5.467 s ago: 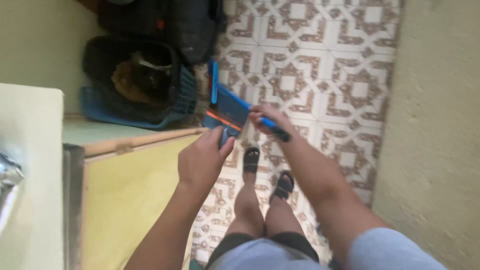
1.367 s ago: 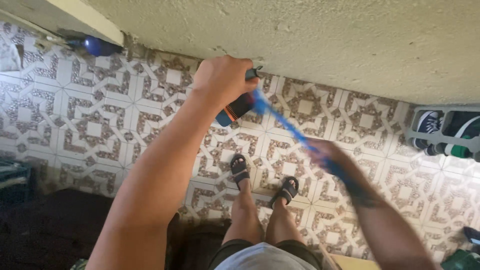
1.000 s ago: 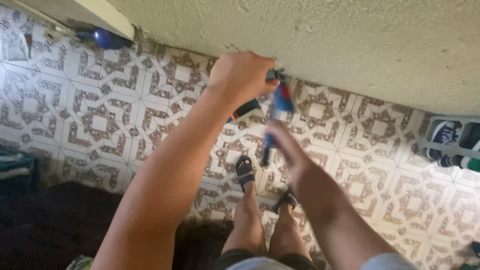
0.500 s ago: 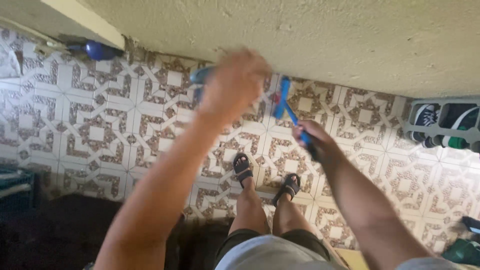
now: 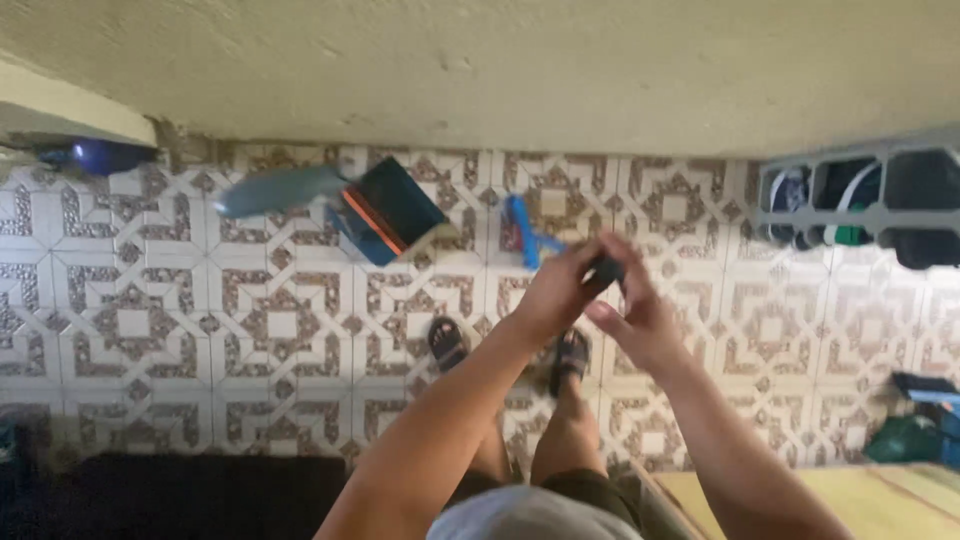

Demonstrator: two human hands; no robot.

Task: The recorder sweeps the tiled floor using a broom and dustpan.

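While the person stands on the patterned brown-and-white tiled floor [image 5: 130,320] in black strapped sandals [image 5: 447,342], both forearms reach forward and meet in front of the body. Nearest the camera is a yellow-green table corner [image 5: 800,500] at the lower right. The left hand [image 5: 553,292] and the right hand [image 5: 635,318] come together around the dark end of a small blue hand brush [image 5: 527,236], whose handle runs from the fingers out toward the wall. The left hand's fingers close on that dark grip; the right hand touches it with thumb and fingertips, though blur hides how firmly it grips. The brush head hangs above the tiles, just beyond the hands. Left of it, apart from both hands, a dark blue dustpan with an orange strip [image 5: 385,210] is seen above the floor near the wall, its grey-blue handle smeared by motion. Farther right, a grey shoe rack [image 5: 860,195] with shoes stands against the rough cream wall [image 5: 500,60].
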